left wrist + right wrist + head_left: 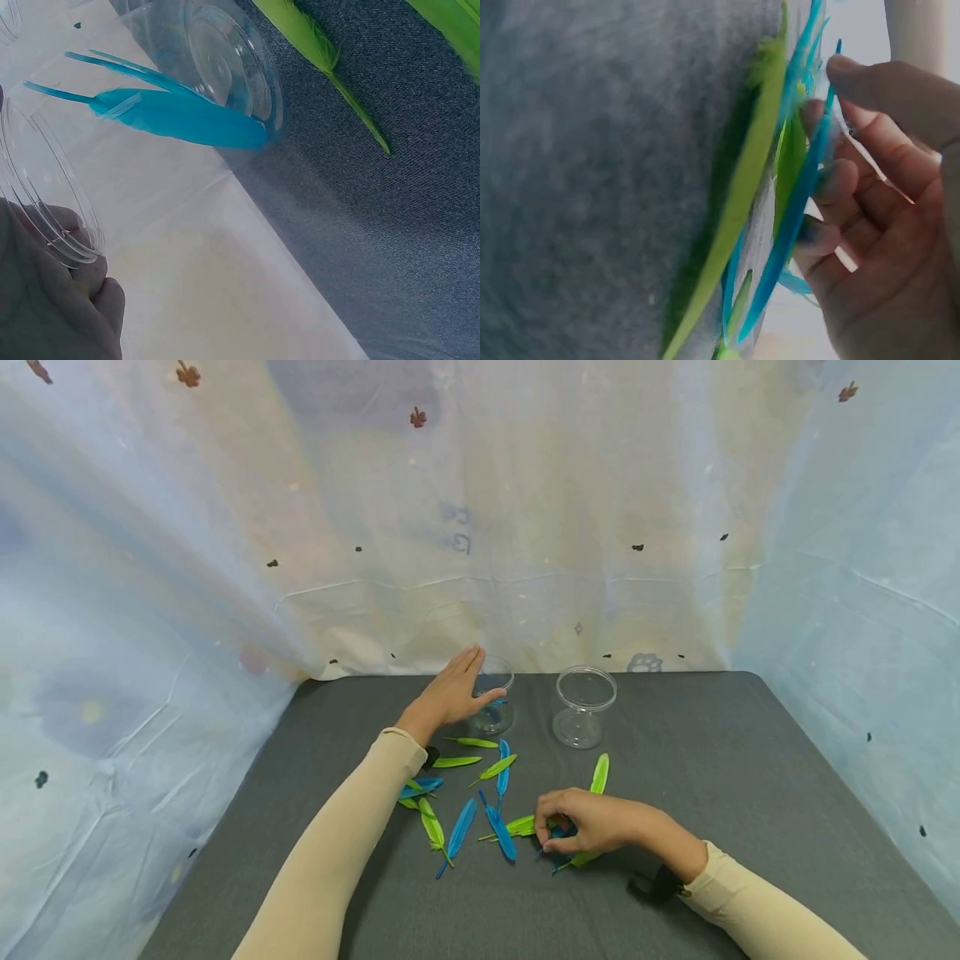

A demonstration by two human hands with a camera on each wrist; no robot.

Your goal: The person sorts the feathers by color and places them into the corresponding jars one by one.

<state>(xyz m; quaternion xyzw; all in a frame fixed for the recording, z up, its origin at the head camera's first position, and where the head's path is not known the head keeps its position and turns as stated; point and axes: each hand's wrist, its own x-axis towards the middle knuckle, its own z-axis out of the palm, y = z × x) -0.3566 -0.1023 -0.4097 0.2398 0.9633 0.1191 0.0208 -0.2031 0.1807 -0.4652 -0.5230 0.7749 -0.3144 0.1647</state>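
At the back left, my left hand [450,692] holds a clear jar [495,723] near its rim, fingers on one side and thumb across the front. Inside that jar lie blue feathers [176,120], seen through its wall in the left wrist view. Low over the cloth, my right hand [600,821] pinches a blue feather [798,202] by its quill between thumb and fingers. A green feather [741,187] lies beside the pinched one, and another green feather [522,827] is close to the fingertips.
A second clear jar [585,728] stands to the right of the first. Several more blue feathers [461,829] and green feathers [431,823] are scattered over the dark grey tabletop [720,752]. A pale patterned curtain [540,510] surrounds the back and sides.
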